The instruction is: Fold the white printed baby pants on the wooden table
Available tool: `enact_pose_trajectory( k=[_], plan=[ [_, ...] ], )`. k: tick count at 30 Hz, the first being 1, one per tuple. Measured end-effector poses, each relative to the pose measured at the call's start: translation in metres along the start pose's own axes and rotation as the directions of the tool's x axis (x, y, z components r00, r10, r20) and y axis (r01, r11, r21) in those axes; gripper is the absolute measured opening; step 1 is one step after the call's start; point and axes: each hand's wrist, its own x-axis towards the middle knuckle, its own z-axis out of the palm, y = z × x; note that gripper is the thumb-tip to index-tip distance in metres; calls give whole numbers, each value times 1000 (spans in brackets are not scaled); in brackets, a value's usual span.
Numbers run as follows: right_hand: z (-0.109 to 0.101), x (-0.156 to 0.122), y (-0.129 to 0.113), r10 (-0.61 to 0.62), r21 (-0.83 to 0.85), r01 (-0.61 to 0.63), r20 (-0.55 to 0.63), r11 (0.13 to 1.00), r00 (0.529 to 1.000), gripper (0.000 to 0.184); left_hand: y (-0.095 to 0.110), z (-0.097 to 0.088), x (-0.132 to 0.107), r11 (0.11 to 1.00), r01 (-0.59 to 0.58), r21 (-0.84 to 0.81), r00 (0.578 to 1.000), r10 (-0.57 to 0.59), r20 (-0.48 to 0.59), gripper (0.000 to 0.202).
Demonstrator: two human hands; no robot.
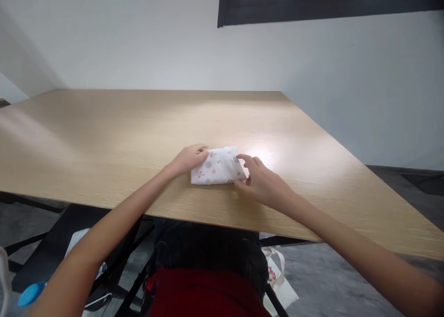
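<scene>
Head view: our left hand (189, 159) and right hand (262, 180) lay apart, unclamped, on the folded cloth (218, 166), seemingly steadying it on the bench (104, 141).

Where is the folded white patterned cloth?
In the head view, the folded white patterned cloth lies on the light wooden tabletop, between left hand and right hand.

Bare left forearm (93, 257) and right forearm (357, 233), no sleeves, no watch or band showing. Bare left hand (189, 160) and right hand (263, 185), no gloves or rings visible. Deep red fabric (204, 294) along bottom edge of view; black bulky layer (204, 250) just above it, too dark for detail, cannot tell whether worn.
</scene>
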Motion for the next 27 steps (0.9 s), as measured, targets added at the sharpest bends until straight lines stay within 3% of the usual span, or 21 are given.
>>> enact_pose_trajectory(
  k=[3,8,12,15,19,22,24,25,27],
  plan=[
    [2,8,1,-40,-60,44,71,997,997,53,9,2,-15,998,61,-18,998,-61,23,27],
    [-8,36,8,-36,17,34,160,999,987,34,23,10,-78,981,195,-6,981,-195,-1,26],
    [-12,24,-5,-48,-60,52,77,997,996,30,16,15,-111,971,227,-69,966,-234,-110,28],
    [-5,0,-24,-216,-53,214,-19,975,976,32,4,19,-107,975,199,-95,951,-216,-220,24],
    [20,-15,-39,-332,-1,332,-22,943,943,77,4,30,-84,981,103,-162,965,-138,-224,20],
    [32,-13,-40,-304,45,311,-115,949,946,68,18,38,-69,944,21,-328,981,-82,-173,24],
    [27,-17,-37,-268,143,301,-210,943,940,51,32,43,-64,862,-17,-506,993,-44,-109,24],
    [21,-22,-36,-242,197,292,-244,936,939,46,40,46,-63,771,-17,-637,998,-22,-53,24],
    [7,-43,-30,-170,258,246,-282,934,944,39,60,55,-65,458,68,-886,995,37,96,30]
  ],
)
